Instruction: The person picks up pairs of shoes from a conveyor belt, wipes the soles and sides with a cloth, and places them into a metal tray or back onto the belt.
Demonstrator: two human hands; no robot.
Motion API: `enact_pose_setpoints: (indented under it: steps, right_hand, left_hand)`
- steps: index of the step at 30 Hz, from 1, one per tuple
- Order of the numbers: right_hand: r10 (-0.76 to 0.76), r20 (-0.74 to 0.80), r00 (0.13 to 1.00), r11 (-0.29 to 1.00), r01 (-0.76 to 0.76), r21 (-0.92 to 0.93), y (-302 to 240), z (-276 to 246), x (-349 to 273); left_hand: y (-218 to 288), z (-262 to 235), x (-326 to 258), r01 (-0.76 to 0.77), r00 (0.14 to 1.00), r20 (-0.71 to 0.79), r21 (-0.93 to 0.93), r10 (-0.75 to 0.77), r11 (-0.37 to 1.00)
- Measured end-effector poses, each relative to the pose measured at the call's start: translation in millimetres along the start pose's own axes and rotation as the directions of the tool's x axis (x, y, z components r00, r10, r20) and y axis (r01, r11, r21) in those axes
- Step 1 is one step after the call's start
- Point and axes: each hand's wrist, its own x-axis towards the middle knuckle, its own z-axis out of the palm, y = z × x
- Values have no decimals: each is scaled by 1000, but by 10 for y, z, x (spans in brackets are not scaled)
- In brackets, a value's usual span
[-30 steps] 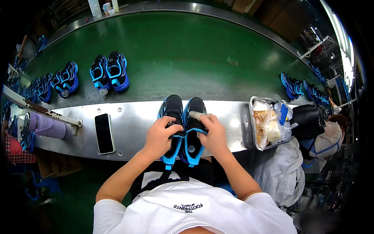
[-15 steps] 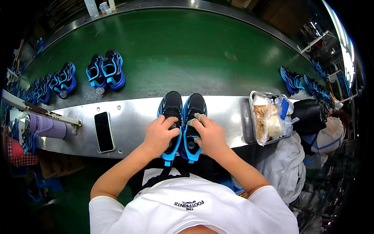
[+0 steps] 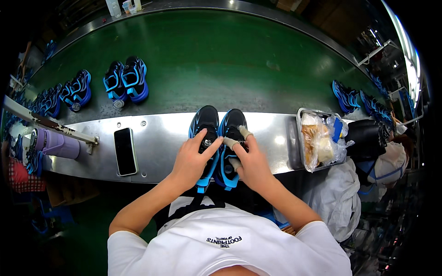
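Note:
Two black sneakers with bright blue trim stand side by side before me, toes pointing away. The left sneaker [image 3: 206, 118] is under my left hand [image 3: 191, 158], whose thumb and forefinger are apart over its lace area. My right hand [image 3: 252, 163] rests over the right sneaker [image 3: 234, 120] with its fingers spread. Pale covers wrap several of its fingertips. One covered finger is at the tongue, and the covered thumb is by the collar opening. Both hands look open; the undersides of the fingers are hidden.
Along the metal ledge [image 3: 161, 152] lie a phone [image 3: 125, 152] and a lilac bottle [image 3: 62, 143]. To the right sits a tray [image 3: 300, 138] of plastic-wrapped items. More sneaker pairs [image 3: 126, 82] stand on the green belt [image 3: 207, 55]. A metal bar [image 3: 50, 122] juts in at left.
My left thumb has come up out of the left sneaker's opening and stretched toward the laces. My right fingers have spread wider. The two sneakers have shifted slightly.

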Motion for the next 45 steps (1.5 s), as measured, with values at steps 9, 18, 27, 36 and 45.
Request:
enact_pose_setpoints:
  steps: [9,18,27,36,45]
  right_hand:
    - [-62,1,998,980,61,-191,-82,240,-212]
    - [-64,2,998,997,64,-42,26,28,-156]
    - [-124,18,992,990,123,64,249,-19,-84]
    - [-112,21,994,994,112,-13,227,-37,-67]
    - [-214,72,974,953,225,-205,219,173,-190]
  left_hand:
    - [-14,91,-22,-85,995,-58,-26,83,996]
    - [44,-134,17,153,980,160,-206,-121,966]
    - [12,-2,169,13,981,196,-53,-2,998]
    - [350,122,94,139,954,239,193,-184,971]
    - [412,178,93,167,942,258,201,-216,965]
